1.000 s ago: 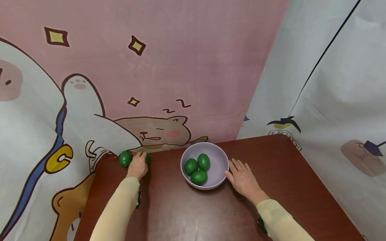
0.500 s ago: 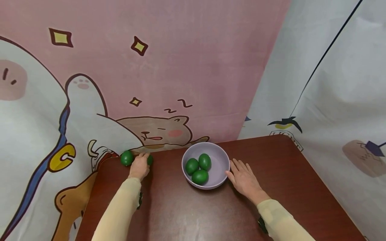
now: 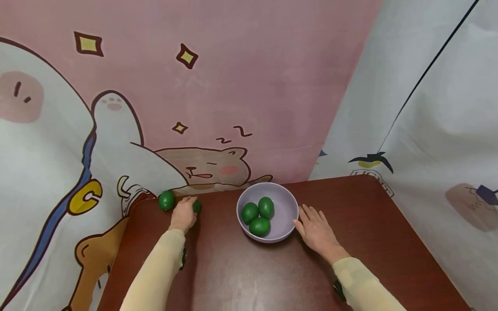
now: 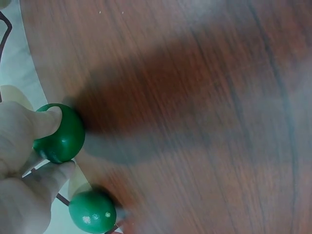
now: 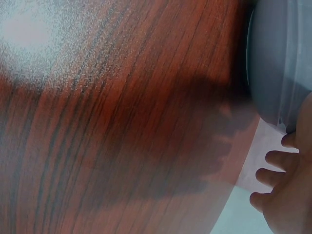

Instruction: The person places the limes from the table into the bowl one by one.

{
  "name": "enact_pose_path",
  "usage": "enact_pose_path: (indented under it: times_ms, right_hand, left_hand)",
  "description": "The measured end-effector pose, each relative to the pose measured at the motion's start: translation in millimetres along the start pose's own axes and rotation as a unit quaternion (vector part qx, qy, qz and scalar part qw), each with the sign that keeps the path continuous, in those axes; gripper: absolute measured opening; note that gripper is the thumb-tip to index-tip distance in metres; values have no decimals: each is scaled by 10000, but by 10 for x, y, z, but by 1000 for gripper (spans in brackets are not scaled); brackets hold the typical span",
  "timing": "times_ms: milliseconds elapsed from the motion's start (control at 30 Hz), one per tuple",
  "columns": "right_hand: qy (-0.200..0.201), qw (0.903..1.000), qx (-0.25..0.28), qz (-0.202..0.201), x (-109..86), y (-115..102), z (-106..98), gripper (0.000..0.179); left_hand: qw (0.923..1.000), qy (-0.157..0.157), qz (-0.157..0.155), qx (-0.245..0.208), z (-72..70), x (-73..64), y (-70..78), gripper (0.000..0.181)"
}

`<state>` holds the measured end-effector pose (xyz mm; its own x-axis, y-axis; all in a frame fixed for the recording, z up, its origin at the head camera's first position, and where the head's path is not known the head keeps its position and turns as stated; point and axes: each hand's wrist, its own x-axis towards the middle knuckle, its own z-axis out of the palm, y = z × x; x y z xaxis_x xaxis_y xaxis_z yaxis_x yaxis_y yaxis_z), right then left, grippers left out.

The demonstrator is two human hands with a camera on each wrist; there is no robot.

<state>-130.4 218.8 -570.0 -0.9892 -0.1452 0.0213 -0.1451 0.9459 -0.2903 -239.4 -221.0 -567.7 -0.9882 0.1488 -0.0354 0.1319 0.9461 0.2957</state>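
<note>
At the table's far left my left hand [image 3: 184,214] pinches a smooth green lime-like fruit [image 4: 68,139] between thumb and fingers. In the head view that fruit [image 3: 197,206] shows only partly past the fingers. A second green fruit [image 3: 166,200] lies just left of the hand, near the back corner. Right of centre is a round lilac bowl [image 3: 285,211] with three more of the green fruits [image 3: 259,226] grouped on its left side. My right hand [image 3: 319,235] rests with its fingers extended against the bowl's right side; the right wrist view shows its fingertips [image 5: 270,176] by the grey-looking bowl wall [image 5: 273,63].
A dark red-brown wooden table [image 3: 225,268] bears everything. Its back edge meets a pink and white cartoon-printed cloth [image 3: 272,108]. A pale printed cloth [image 3: 428,142] hangs on the right side.
The head view has shifted a little, so the scene sits slightly farther right. My left hand stays at the same fruit with barely any motion, and my right hand keeps its place by the bowl.
</note>
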Motion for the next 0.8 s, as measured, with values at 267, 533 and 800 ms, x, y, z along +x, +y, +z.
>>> enact_pose_path:
  times_ms: [267,533,800]
  right_hand:
    - [116,9999,-18,-18,1,8,9,60]
    - [151,9999,-31,-46,6,11,17,60]
    - [150,9999,-4,-34,-4,3,7,61]
  left_hand:
    - [9999,1,-29,-141,0,-45,31,60]
    - [9995,24,-154,-269,27,-89,69,59]
    - [9988,151,-158,-431,41,-147,117,58]
